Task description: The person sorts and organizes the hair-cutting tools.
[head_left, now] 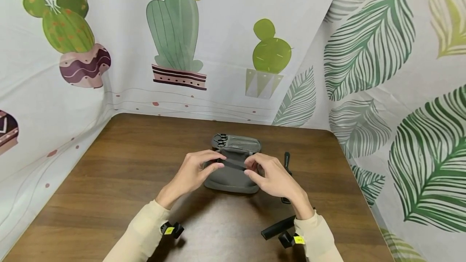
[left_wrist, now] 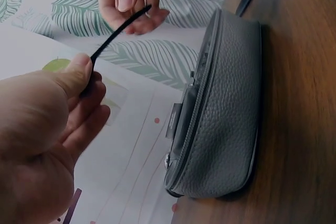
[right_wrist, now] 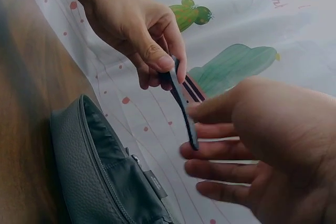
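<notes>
Between thumb and fingers my left hand (head_left: 196, 171) pinches one end of a thin, dark, slightly curved strip (left_wrist: 118, 32). My right hand (head_left: 271, 175) is at the strip's free end, thumb and fingers spread around it. In the right wrist view that end lies in front of the right fingers (right_wrist: 226, 148); whether they touch it I cannot tell. Beneath both hands an unzipped grey pebbled case (left_wrist: 226, 108) lies on the table, its dark inside partly visible in the right wrist view. Metal finger loops (head_left: 221, 140), like scissor handles, show at its far end.
Right of the case, a black strap-like item (head_left: 287, 161) lies on the brown wooden table (head_left: 127, 165). A black bar-shaped object (head_left: 278, 227) is near the right wrist. Cloth printed with cacti and leaves (head_left: 225, 108) hangs behind the table and at its sides.
</notes>
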A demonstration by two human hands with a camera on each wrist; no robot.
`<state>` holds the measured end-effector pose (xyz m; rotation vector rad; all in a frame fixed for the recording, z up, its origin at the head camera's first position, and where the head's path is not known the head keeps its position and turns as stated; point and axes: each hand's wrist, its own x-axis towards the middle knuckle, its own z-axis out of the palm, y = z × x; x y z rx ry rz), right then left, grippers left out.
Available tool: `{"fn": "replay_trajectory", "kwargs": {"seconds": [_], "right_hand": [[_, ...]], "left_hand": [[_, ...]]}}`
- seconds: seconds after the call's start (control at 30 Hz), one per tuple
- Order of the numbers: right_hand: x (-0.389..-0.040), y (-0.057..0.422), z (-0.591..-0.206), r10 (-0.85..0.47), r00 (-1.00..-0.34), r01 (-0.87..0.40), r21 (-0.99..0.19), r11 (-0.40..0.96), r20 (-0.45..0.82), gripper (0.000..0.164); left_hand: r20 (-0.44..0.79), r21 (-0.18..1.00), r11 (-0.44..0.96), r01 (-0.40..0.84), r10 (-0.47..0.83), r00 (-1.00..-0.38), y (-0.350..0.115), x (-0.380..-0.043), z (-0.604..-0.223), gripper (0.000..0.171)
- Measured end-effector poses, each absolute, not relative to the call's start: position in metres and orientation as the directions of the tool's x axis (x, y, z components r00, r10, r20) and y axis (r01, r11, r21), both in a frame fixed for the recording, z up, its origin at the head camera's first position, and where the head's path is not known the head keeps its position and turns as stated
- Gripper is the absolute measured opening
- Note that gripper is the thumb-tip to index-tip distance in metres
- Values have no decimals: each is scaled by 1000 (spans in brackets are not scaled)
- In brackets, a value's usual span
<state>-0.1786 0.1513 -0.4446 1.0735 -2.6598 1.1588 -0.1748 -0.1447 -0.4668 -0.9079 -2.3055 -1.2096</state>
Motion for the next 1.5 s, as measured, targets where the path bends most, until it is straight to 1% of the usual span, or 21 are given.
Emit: {"fn": "replay_trajectory", "kwargs": {"seconds": [0.1, 0.2, 0.27, 0.43, 0.6, 0.8, 0.93, 1.0, 1.2, 1.3, 1.37, 1.43, 1.5], "right_hand": [[-180, 151, -447, -563, -735, -661, -585, 470, 378, 31], [-182, 151, -449, -558, -688, -722, -518, 459, 464, 44], [-183, 150, -450, -557, -651, -759, -474, 447, 516, 51], [-187, 147, -453, -546, -559, -827, -379, 415, 624, 56], [-191, 144, -456, -525, -479, -866, -281, 413, 704, 51], [-193, 141, -458, -501, -405, -886, -195, 420, 765, 35], [-193, 139, -458, -482, -385, -893, -187, 409, 787, 25], [-193, 139, -457, -479, -381, -896, -187, 403, 791, 23], [-193, 137, -456, -477, -359, -902, -168, 397, 802, 24], [-193, 136, -456, -476, -351, -905, -162, 393, 806, 23], [-193, 136, -456, -476, -350, -906, -163, 390, 807, 20], [-193, 137, -457, -476, -354, -905, -167, 390, 805, 13], [-193, 137, -457, -476, -361, -903, -172, 394, 802, 6]], "left_hand": [[545, 641, 444, 626, 312, -778, -144, -174, -465, 18], [485, 706, 445, 551, 263, -834, -143, -172, -464, 18], [453, 741, 437, 510, 235, -860, -142, -171, -462, 18], [386, 809, 399, 432, 195, -902, -141, -170, -458, 16], [291, 872, 349, 343, 195, -937, -142, -169, -453, 16], [200, 927, 275, 257, 218, -955, -145, -168, -451, 24], [175, 941, 249, 230, 226, -958, -145, -168, -451, 21], [164, 943, 250, 220, 225, -960, -145, -168, -451, 19], [139, 944, 267, 196, 218, -966, -147, -165, -451, 15], [152, 939, 271, 212, 227, -962, -148, -164, -451, 15], [187, 925, 287, 250, 230, -955, -147, -164, -452, 17], [257, 889, 323, 325, 235, -937, -146, -163, -453, 21], [365, 810, 390, 437, 247, -898, -145, -162, -454, 30]]}}
